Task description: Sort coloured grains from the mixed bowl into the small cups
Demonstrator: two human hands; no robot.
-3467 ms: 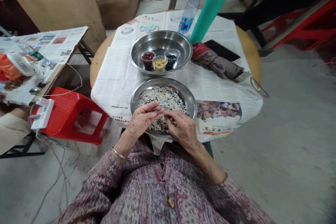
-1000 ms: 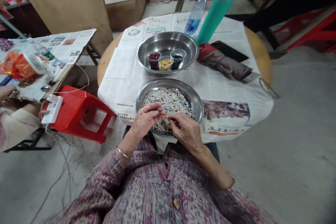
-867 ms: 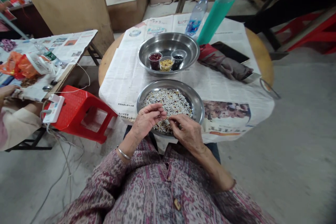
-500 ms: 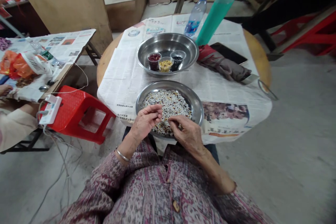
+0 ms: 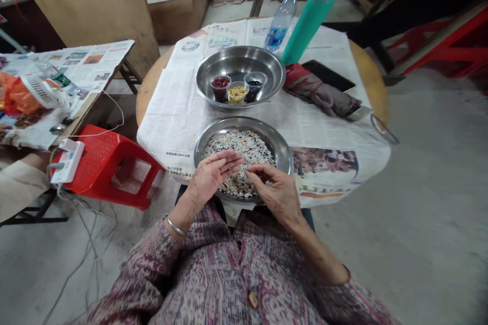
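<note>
Over the near metal basin (image 5: 284,162) my left hand (image 5: 213,172) is turned palm up, its fingers stretched out and nothing visible on them. My right hand (image 5: 276,190) faces it from the right, thumb and forefinger pinched; whatever is between the tips is too small to make out. Under both hands the basin holds a mix of white rice grains (image 5: 247,144) with dark, red and yellow beans. Behind it, a second metal basin (image 5: 263,58) contains a cup of red beans (image 5: 220,89), a cup of yellow beans (image 5: 237,94) and a cup of black beans (image 5: 254,87).
Newspaper (image 5: 160,117) covers the round table. A water bottle (image 5: 282,18), a green bottle (image 5: 316,12), a folded umbrella (image 5: 324,94) and a phone (image 5: 330,76) lie or stand behind and right. At left are a red stool (image 5: 110,157), a power strip (image 5: 68,162) and another person's arm (image 5: 23,177).
My left hand's fingers have straightened from a pinch into a flat, upturned palm. The right hand stays pinched, shifted slightly. The whole view has moved a little.
</note>
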